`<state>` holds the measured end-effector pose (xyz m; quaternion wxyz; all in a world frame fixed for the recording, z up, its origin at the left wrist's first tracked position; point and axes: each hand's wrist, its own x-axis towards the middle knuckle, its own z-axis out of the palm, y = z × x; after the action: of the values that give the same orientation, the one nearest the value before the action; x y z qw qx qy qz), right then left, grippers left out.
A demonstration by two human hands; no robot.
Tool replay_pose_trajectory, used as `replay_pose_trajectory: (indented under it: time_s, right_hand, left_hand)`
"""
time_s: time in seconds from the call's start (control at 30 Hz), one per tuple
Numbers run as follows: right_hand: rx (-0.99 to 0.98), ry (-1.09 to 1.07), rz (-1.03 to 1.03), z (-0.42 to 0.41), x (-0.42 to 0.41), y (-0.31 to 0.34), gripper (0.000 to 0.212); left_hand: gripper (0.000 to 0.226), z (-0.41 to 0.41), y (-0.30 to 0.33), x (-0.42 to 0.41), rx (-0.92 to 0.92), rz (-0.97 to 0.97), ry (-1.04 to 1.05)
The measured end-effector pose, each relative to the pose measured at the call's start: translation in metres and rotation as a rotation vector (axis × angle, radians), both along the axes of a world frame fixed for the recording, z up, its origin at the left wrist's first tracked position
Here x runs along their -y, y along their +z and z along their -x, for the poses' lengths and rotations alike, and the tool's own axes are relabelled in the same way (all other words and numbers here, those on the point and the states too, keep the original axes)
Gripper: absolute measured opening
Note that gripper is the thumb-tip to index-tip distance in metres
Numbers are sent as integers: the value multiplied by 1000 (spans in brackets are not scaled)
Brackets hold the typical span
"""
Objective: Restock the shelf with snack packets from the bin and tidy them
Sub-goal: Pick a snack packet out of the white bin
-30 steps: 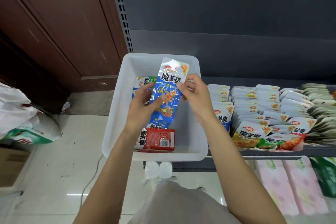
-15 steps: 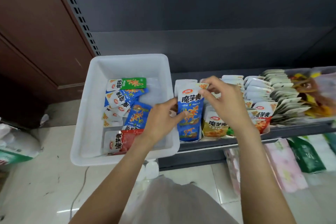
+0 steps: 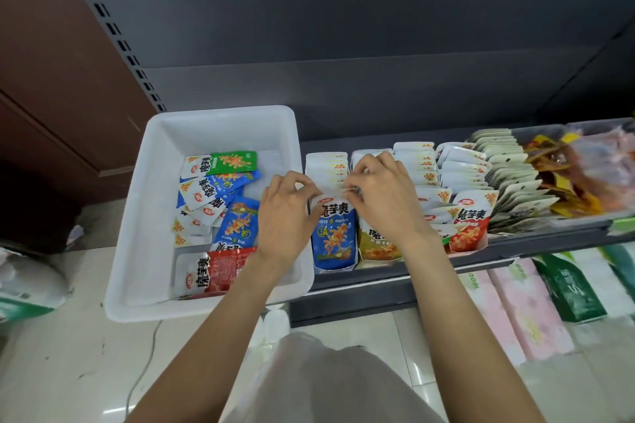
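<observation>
Head view: we've got both hands, left (image 3: 285,213) and right (image 3: 381,196), pinching the blue packet's (image 3: 335,237) top corners, packet hanging below on the shelf (image 3: 395,276). Light, floppy, probably slick; the stiff top seam seems the best hold.

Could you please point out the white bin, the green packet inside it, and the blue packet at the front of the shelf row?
white bin (image 3: 144,203): head view, on its bare left wall.
green packet (image 3: 237,161): head view, on its green printed face.
blue packet (image 3: 335,237): head view, on its front panel.
</observation>
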<state>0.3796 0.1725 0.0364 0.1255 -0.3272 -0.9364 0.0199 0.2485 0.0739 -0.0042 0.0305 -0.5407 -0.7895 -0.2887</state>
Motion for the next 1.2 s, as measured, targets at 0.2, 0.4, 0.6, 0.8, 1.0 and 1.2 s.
replay_pose_trajectory:
  time_s: [0.2,0.4,0.6,0.8,1.0,1.2]
  right_hand:
    - [-194,-92,54,11,1,9,21]
    - [-472,114,377,46,42,20,19]
    - [31,221,483,137,70,-48,27]
    - [426,4,366,194,69,-99,66]
    - [499,-3,385,194,63,-83,38]
    - [-3,-134,211,157,62,-18,22]
  left_hand:
    - [29,16,6,12,150,-216,72]
    - [11,78,10,69,298,-214,114]
    - [48,139,-39,96,214,572,163]
    - [62,142,-59,78,136,711,179]
    - [71,149,-65,79,45,779,136]
    - [43,140,-32,84,571,32,342]
